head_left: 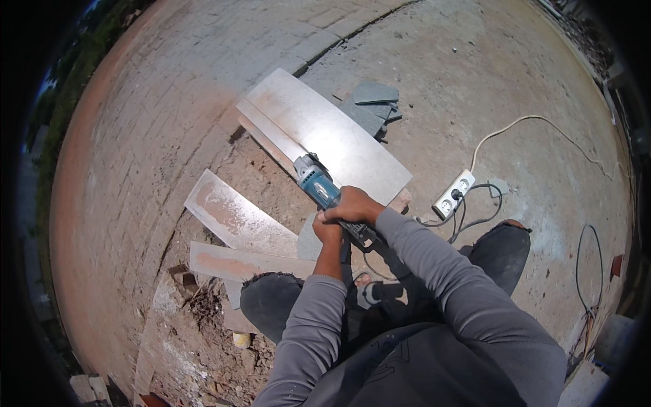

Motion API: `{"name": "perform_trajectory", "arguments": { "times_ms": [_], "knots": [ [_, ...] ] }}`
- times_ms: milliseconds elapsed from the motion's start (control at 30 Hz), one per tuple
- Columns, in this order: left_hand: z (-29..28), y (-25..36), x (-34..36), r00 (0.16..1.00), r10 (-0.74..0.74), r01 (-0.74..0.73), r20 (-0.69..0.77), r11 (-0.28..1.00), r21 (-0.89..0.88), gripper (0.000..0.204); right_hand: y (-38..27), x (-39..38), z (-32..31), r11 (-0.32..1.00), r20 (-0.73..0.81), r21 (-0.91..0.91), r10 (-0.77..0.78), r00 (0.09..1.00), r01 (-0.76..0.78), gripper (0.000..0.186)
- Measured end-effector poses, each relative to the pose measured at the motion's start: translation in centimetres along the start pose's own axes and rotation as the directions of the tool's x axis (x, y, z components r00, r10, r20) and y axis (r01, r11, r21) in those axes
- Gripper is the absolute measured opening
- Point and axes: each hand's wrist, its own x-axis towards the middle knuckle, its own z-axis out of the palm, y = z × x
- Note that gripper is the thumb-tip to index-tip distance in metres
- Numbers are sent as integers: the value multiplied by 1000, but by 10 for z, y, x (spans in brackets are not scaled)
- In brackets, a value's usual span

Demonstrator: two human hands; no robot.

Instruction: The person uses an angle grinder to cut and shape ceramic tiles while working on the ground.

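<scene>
Holding a grinder (319,190) over a slab (346,129), left hand (328,229) and right hand (359,205) clasp it.

Your angle grinder (320,189) is teal and grey; your sleeves (434,252) are plain grey. Your large slab (332,125) is pale silvery grey, the small slabs (374,93) greenish grey, the power strip (456,185) white.

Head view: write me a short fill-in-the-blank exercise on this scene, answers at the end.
1. The power tool, gripped by the left hand and the right hand, has its metal head facing ____ from the person.
2. The power strip lies on the person's ____ side.
3. The power strip's casing is ____.
4. Both sleeves are ____.

Missing words: away; right; white; grey.
</scene>
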Motion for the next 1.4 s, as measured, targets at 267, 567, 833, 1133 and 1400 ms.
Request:
{"name": "perform_trajectory", "arguments": {
  "times_ms": [267,567,833,1133,1400],
  "knots": [
    [3,-24,24,977,180,-159,-118,973,167,35,-18,-29,-51,968,117,250,-40,992,9,67],
    [38,98,-73,938,191,-125,288,964,-233,55,3,-71,-133,827,81,561,-32,996,-19,45],
    [91,83,-166,688,594,-626,416,776,-72,78,45,-69,-152,643,11,766,8,1000,-14,41],
    [120,100,-177,673,603,-632,429,770,-91,59,75,-62,-177,474,-77,878,11,997,62,41],
    [-5,178,-206,571,734,-819,367,482,311,77,94,-55,-198,573,-143,810,-17,990,127,44]
  ]
}}
